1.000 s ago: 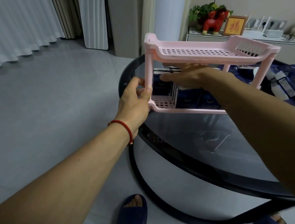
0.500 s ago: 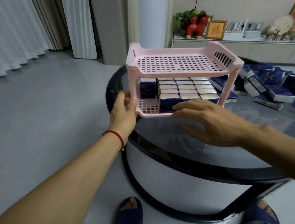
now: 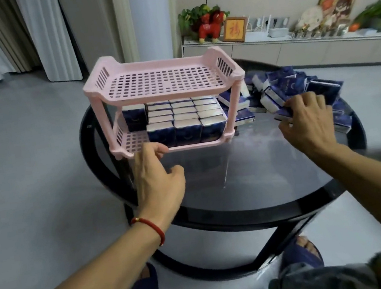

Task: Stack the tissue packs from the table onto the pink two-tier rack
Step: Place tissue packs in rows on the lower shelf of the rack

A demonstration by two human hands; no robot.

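A small framed picture on the sideboard bore one gold Chinese character, 福. Print on the tissue packs was too blurred to read.

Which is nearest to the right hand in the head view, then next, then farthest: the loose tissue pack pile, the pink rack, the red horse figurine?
1. Loose tissue pack pile: under the right hand, touching its fingers.
2. Pink rack: to the hand's left on the table.
3. Red horse figurine: far back on the cabinet.
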